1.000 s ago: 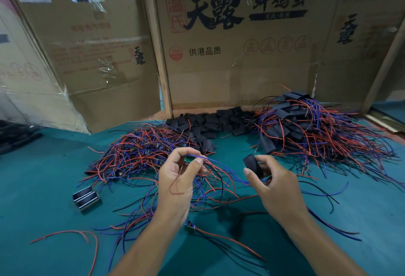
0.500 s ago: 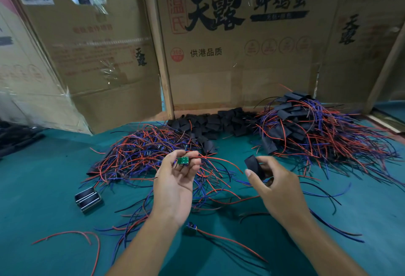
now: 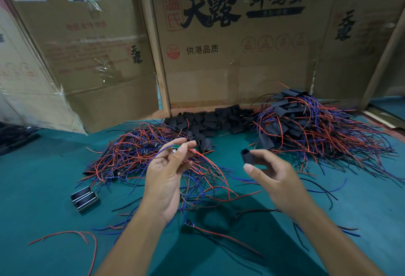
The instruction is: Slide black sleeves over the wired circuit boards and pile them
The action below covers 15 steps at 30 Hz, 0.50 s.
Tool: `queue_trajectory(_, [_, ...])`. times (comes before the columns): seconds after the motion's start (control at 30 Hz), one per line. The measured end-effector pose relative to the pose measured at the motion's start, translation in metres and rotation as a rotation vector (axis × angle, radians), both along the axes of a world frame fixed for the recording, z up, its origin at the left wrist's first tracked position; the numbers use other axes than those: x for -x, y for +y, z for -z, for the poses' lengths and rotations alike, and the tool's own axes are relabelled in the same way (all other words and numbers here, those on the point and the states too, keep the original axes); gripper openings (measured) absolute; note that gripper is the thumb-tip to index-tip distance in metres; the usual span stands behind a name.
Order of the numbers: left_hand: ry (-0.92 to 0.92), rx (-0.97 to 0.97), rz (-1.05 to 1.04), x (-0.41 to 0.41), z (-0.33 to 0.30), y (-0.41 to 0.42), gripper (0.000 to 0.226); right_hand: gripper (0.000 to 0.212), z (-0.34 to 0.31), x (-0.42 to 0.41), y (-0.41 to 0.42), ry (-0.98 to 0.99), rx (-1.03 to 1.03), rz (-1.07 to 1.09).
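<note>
My left hand (image 3: 167,175) pinches a small green circuit board (image 3: 179,146) at its fingertips, with red and blue wires trailing down from it. My right hand (image 3: 274,173) holds one black sleeve (image 3: 247,155), its open end facing up and left, a short gap from the board. A tangled heap of bare wired boards (image 3: 140,150) lies behind my left hand. Loose black sleeves (image 3: 210,122) are heaped at the back middle. The pile of sleeved boards (image 3: 311,128) sits at the back right.
The green table (image 3: 43,221) carries a small metal-edged black part (image 3: 84,198) at the left, a stray wired board (image 3: 188,226) near my left forearm and a loose red wire (image 3: 72,235). Cardboard boxes (image 3: 230,45) wall off the back.
My left hand has lifted the green board out of the tangle and turned it at its fingertips. The right hand has shifted slightly right with the sleeve, its opening now showing.
</note>
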State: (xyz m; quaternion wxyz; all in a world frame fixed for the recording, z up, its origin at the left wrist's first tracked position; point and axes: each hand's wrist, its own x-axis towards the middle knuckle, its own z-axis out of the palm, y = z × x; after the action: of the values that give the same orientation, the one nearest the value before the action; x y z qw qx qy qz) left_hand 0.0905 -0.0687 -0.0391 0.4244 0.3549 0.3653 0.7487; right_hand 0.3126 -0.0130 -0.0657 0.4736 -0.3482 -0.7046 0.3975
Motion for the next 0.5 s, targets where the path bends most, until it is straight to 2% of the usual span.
queue_trajectory(0.27, [-0.327,-0.024,0.080,-0.001,-0.006,-0.001,0.016,0.030,-0.005,0.012,-0.017,0.046,0.117,-0.332])
queue_trajectory(0.5, [-0.397,-0.030,0.100,-0.010,-0.002,-0.001,0.018,0.027,0.012,0.045,-0.042,-0.093,0.108,-0.490])
